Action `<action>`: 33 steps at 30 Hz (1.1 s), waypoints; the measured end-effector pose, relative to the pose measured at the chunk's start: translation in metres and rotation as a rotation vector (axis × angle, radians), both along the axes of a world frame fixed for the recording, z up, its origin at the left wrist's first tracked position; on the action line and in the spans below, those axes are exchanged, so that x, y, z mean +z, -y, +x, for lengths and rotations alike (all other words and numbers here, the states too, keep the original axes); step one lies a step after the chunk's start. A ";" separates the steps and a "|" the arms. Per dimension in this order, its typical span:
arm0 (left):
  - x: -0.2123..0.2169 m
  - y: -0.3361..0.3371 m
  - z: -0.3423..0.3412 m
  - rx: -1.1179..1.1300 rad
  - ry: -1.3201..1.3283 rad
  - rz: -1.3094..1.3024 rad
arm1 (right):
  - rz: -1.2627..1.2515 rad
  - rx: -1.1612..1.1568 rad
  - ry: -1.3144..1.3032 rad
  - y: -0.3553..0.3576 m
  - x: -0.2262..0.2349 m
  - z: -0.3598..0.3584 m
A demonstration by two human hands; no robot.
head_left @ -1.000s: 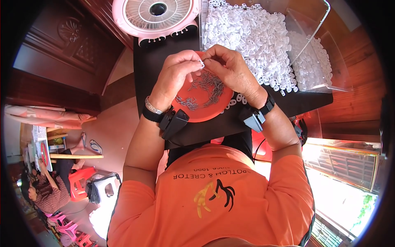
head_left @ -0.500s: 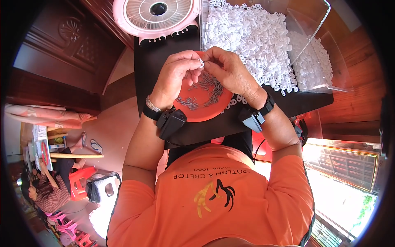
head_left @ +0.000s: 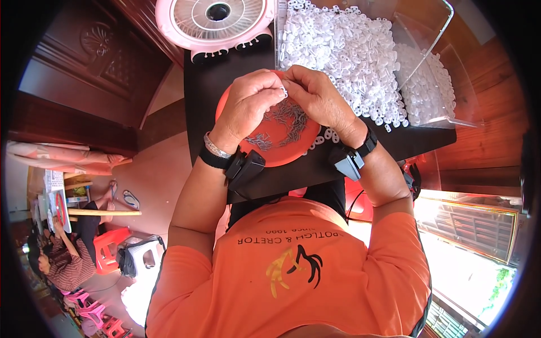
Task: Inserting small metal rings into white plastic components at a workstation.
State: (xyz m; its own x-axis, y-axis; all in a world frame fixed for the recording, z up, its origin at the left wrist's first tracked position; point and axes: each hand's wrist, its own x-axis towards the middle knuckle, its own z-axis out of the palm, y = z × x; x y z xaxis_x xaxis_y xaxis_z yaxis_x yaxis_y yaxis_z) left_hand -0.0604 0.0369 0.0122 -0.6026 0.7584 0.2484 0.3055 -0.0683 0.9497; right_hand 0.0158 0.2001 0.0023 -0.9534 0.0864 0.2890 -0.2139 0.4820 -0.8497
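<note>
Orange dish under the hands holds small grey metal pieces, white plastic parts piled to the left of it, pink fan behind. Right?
Not quite. In the head view the white plastic parts are piled to the right of the orange dish, not the left. Small grey metal pieces and pink fan are as stated.

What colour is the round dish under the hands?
Orange-red dish, holding small grey metal pieces; seen in the head view.

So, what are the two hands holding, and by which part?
Both hands pinch one small white plastic piece between their fingertips above the orange plate; the exact part gripped cannot be told.
</note>
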 end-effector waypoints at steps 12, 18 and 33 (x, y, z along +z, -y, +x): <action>-0.004 0.002 -0.007 -0.002 0.185 0.046 | -0.263 0.030 0.028 0.006 0.003 0.001; -0.005 -0.001 0.001 -0.022 -0.055 0.041 | -0.100 -0.054 0.015 0.001 0.001 0.002; 0.000 0.006 -0.009 0.017 0.276 0.000 | -0.250 0.168 0.107 -0.003 0.001 -0.001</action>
